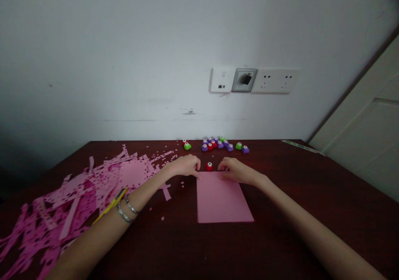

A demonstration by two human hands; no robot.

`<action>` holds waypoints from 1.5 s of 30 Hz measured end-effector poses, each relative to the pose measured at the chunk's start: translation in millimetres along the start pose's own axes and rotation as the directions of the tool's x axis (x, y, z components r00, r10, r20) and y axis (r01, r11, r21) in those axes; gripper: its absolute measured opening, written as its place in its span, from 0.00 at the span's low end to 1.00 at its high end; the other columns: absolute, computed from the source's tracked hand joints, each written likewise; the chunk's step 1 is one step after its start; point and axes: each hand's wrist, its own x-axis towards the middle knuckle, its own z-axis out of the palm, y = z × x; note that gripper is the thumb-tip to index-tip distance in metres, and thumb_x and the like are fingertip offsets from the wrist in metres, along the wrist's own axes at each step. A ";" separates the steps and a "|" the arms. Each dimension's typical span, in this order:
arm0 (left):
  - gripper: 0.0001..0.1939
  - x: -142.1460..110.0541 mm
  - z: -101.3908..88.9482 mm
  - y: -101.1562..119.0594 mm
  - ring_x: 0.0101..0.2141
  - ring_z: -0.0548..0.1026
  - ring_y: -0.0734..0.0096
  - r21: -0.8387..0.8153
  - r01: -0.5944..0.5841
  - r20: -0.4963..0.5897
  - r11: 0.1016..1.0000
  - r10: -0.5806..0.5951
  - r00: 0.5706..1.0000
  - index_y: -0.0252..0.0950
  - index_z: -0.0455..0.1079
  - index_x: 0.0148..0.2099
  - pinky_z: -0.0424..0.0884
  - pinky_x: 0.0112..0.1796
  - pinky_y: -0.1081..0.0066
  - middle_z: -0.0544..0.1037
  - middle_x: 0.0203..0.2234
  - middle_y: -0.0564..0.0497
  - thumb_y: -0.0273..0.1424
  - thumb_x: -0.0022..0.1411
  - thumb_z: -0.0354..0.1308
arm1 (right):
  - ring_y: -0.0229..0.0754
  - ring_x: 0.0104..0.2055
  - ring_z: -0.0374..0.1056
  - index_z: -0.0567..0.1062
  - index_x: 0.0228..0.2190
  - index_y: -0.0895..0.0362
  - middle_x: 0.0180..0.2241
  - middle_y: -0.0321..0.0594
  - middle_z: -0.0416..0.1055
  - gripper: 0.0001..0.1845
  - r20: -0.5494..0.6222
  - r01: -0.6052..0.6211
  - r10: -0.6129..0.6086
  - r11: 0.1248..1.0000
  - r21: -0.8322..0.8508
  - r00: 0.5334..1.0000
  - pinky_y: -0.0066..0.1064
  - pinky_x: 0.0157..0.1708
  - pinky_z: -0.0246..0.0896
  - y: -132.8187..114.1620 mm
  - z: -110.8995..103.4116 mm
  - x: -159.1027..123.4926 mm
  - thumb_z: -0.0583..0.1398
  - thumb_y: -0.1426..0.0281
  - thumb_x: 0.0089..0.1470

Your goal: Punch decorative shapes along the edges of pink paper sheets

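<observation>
Forearms, two: left forearm (93,238), with silver bracelets (124,214) at the wrist; right forearm (314,226), bare. Counter (330,180), dark reddish-brown, faintly glossy, its far edge along a wall (140,64), pale and scuffed. Pink paper (222,201), one rectangular piece or stack, flat at centre front. Left hand (188,165), fingers curled, thumb at the far left corner; right hand (233,170), likewise curled, over the far right part; whether either pinches the paper cannot be told. Red punch (209,167), white-topped, between the hands, just beyond the far edge. Other punches (220,144), purple, red and green, in loose groups near the wall. Pink offcuts (134,172), punched and heaped at left; yellow tool (114,203), possibly a cutter, partly behind the left forearm. Pale strip (304,147), far right corner. Socket plates (276,81), white, on the wall; panelled door (368,118), pale, at right.
</observation>
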 end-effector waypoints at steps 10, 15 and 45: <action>0.13 7.8 7.6 -16.2 0.24 0.67 0.76 -0.151 -0.089 0.006 0.984 0.091 0.996 0.32 0.69 0.29 0.58 0.24 0.76 0.71 0.23 0.53 0.37 0.44 0.62 | 0.38 0.29 0.64 0.75 0.30 0.59 0.30 0.41 0.69 0.08 0.017 -0.036 0.036 0.999 0.030 0.999 0.27 0.29 0.58 5.0 3.1 1.7 0.58 0.73 0.44; 0.09 10.1 9.5 -20.0 0.23 0.67 0.76 -0.188 -0.096 -0.012 0.977 0.096 0.995 0.32 0.69 0.28 0.59 0.24 0.76 0.72 0.22 0.53 0.34 0.48 0.59 | 0.38 0.29 0.64 0.75 0.30 0.59 0.30 0.41 0.69 0.08 0.020 -0.025 0.024 0.999 0.036 1.000 0.26 0.28 0.58 5.5 2.8 1.5 0.58 0.73 0.43; 0.10 4.1 0.7 -9.2 0.25 0.69 0.74 -0.308 0.008 0.072 0.951 0.015 0.997 0.31 0.73 0.28 0.61 0.26 0.75 0.75 0.22 0.51 0.31 0.48 0.53 | 0.37 0.27 0.65 0.74 0.27 0.59 0.25 0.38 0.71 0.07 0.056 -0.090 0.081 0.978 0.187 0.995 0.25 0.25 0.56 3.6 -1.2 0.4 0.55 0.74 0.45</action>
